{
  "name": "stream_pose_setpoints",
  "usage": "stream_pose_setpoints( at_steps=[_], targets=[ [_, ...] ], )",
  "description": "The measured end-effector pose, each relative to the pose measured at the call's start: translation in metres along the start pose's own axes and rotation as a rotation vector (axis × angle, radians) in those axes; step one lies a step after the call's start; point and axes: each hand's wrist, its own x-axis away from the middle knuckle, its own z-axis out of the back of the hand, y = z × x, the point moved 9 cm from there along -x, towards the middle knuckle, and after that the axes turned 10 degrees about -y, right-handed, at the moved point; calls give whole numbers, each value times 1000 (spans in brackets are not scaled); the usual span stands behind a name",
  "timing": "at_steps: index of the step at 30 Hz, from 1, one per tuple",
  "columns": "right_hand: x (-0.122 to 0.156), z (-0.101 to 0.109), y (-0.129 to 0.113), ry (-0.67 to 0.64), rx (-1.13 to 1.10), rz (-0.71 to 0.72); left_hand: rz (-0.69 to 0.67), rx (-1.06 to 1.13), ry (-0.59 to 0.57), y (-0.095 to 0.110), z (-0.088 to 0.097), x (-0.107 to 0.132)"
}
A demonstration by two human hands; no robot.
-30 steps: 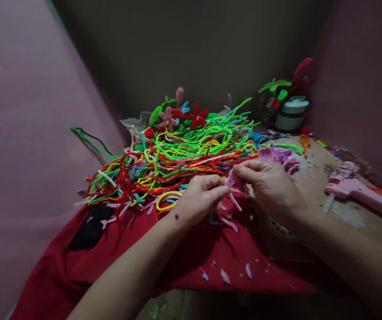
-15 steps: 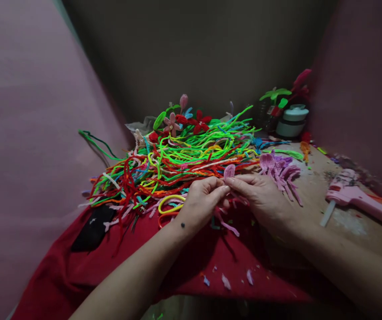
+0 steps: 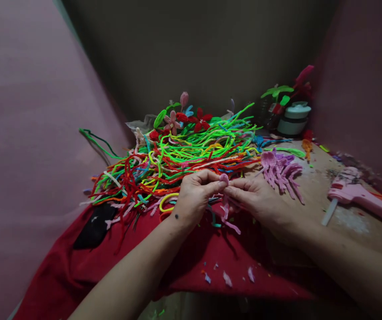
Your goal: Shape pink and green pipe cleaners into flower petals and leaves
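Note:
Between my two hands is a small pink pipe-cleaner petal, its rounded tip showing above the fingers. My left hand pinches it from the left side with thumb and forefinger. From the right, the thumb and fingers of my right hand close on its lower part, which they mostly hide. Pink pipe-cleaner strands lie just below the hands on the red cloth. To the right of my right hand is a bunch of pink and purple petals with stems.
A large heap of coloured pipe cleaners lies behind the hands, finished flowers on top. Yellow-handled scissors and a black pouch-like item sit left. At right are a pink glue gun and a lidded jar.
The pink petal has tipped down and now looks shorter and rounder between the fingers. My left hand has shifted slightly, its fingers now nearer the petal's tip.

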Motion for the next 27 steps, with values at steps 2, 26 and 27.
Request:
stream_pose_setpoints(
  at_steps=[2,26,27],
  targets=[
    [-1,1,0,5,61,-2,29,34,-17,-6,0,-1],
    [2,-5,-1,7,13,-65,40,-118,-14,4,-2,-3],
    [1,-3,0,9,58,-68,73,-107,-63,2,-4,-4]
  ],
)
